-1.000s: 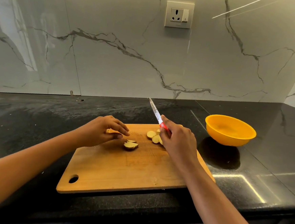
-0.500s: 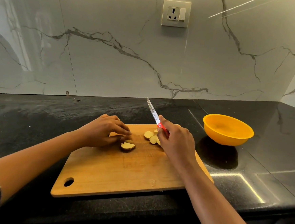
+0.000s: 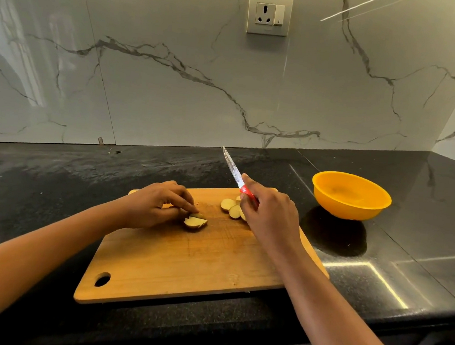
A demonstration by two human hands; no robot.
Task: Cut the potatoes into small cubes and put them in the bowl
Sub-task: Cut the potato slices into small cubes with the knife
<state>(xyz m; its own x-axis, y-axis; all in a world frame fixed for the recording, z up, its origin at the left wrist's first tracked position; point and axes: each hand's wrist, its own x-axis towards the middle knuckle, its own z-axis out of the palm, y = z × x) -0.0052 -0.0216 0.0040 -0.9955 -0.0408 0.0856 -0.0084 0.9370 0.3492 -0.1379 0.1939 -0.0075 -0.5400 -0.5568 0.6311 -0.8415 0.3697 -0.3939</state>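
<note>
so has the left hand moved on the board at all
Yes. Against the cutting board, the left hand has edged toward the near edge, now touching the cut potato stack.

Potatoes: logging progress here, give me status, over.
Left hand holds stacked slices on board. Right hand grips knife, blade raised. Bowl looks empty. Nothing blocking.

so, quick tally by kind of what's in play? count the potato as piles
cutting board: 1
knife: 1
bowl: 1
potato piles: 2 (stack held by left hand; loose slices by right hand, partly hidden)
Total: 5
</note>
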